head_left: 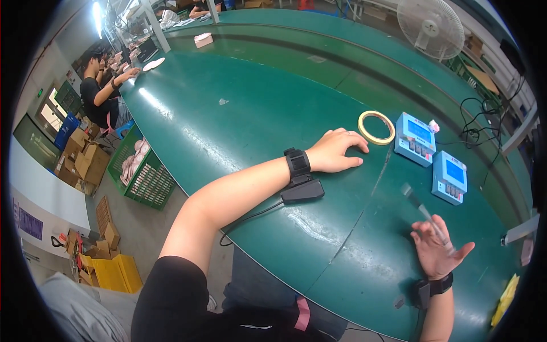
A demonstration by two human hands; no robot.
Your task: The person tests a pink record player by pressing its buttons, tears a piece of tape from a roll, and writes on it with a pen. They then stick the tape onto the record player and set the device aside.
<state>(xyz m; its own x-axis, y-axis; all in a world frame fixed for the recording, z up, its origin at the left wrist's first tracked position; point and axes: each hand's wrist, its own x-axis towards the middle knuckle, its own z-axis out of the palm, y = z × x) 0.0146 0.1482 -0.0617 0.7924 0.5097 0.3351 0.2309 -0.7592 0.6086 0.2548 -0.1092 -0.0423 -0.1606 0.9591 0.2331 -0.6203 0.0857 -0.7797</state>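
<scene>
My left hand (339,151) lies palm down on the green table, holding nothing, its fingers stretched out and apart. Just past its fingertips is a roll of yellowish tape (361,126) lying flat. My right hand (437,251) is over the table's right part, palm turned up, thumb spread away and fingers partly curled. A slim, see-through, pen-like stick (424,210) with a greyish far end crosses its fingers and palm. The stick is smeared, so its exact kind and how the fingers grip it are unclear.
Two light-blue boxes with screens, one (415,139) behind the other (449,178), stand beyond my hands. A white fan (431,28) and black cables (478,122) are at the far right. Yellow material (506,299) lies at the right edge. A co-worker (102,94) sits far left, near a green crate (142,176).
</scene>
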